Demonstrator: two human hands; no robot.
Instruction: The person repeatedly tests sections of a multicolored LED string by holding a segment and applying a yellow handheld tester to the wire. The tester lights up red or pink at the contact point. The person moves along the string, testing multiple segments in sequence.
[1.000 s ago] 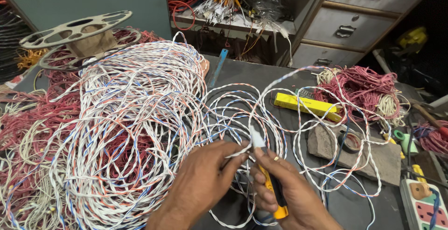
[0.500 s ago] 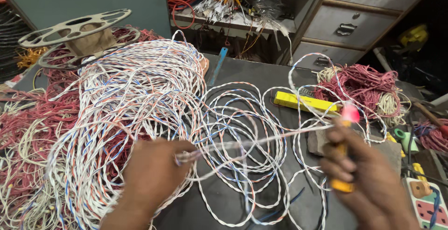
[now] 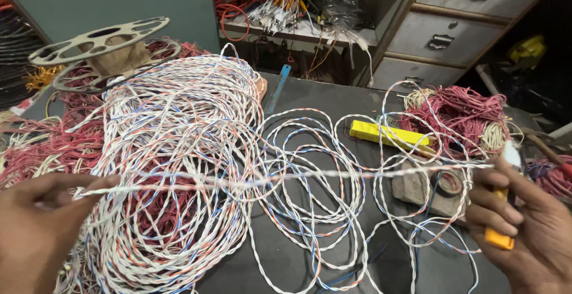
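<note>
Head view, contents as seen:
- My left hand (image 3: 36,222): fingers pinched shut on one end of a twisted white wire pair (image 3: 298,176), stretched taut across the dark worktop (image 3: 310,97).
- My right hand (image 3: 524,222): closed round a yellow-handled cutting tool (image 3: 497,234) and gripping the wire's other end.
- Large heap of white, blue and orange twisted wire (image 3: 179,151), beneath the stretched length.
- Yellow rectangular bar (image 3: 387,134), behind it.
- Tangle of red wire (image 3: 459,112), far right.
- Empty pale spool (image 3: 101,46), far left.

Wire (image 3: 310,176) plastic-sheathed, probably glossy
</note>
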